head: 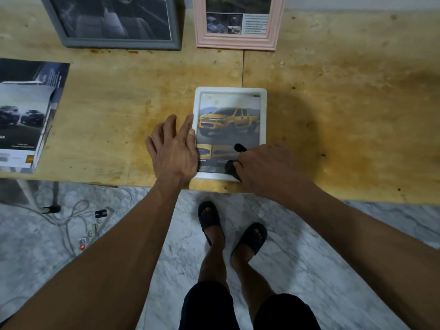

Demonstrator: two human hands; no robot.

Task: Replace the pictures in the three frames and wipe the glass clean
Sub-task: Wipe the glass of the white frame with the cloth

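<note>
Stained wooden table (pixel 333 115), white frame (pixel 263 115) lying near its front edge.
Left hand (pixel 173 148) rests flat, fingers spread, against the frame's left side; right hand (pixel 266 167) grips a dark cloth (pixel 232 169) on the glass.

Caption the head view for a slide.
Left hand steadies the white frame while the right hand wipes it with a dark cloth.

A stained wooden table (pixel 333 96) stands over a grey marbled floor (pixel 321 270). Below its left edge a white power strip (pixel 91 232) lies among loose cables (pixel 69 217), a small red light glowing on it.
</note>
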